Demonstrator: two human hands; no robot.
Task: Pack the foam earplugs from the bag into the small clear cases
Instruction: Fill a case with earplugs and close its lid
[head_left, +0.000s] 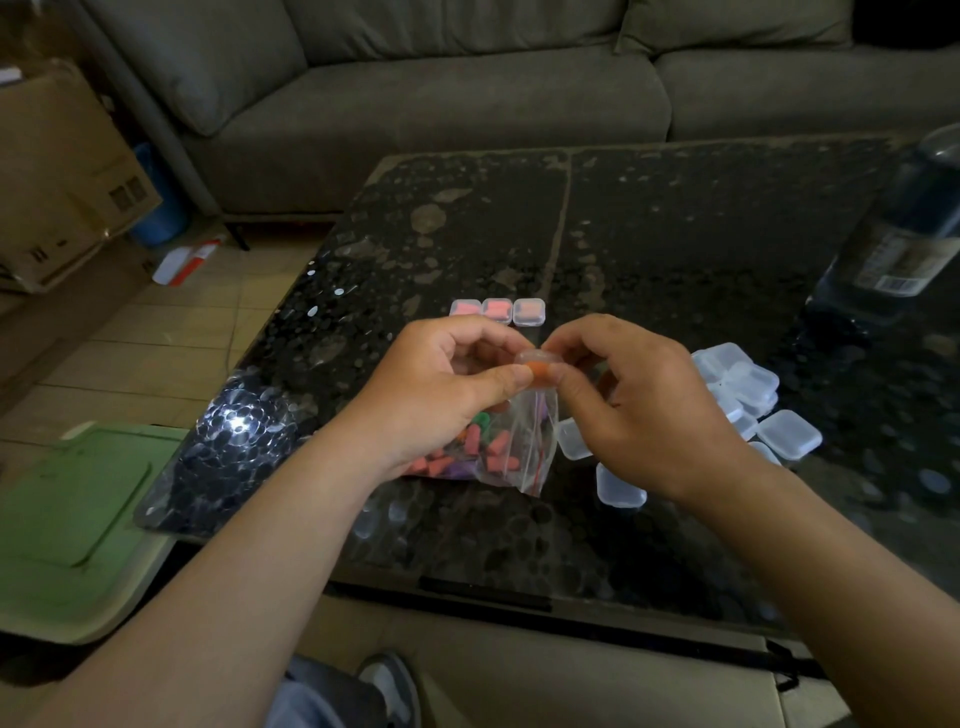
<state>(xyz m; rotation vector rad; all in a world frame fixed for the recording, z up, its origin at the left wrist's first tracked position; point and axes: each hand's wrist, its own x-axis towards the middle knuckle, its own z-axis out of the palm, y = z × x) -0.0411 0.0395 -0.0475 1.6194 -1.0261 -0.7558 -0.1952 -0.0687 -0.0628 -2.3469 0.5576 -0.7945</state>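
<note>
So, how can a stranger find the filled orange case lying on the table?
On the dark table, just beyond the left hand, three filled cases sit in a row. It is the right-end case: it looks orange inside, the other two pink.

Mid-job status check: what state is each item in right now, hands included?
Held case: orange earplug inside; lid position unclear.
Left hand: fingers pinch that case.
Right hand: fingers pinch it too.
Bag: lying on the table, many earplugs left inside.
Three cases in a row: filled, lids shut.
Pile of cases: empty, beside the right hand.
</note>
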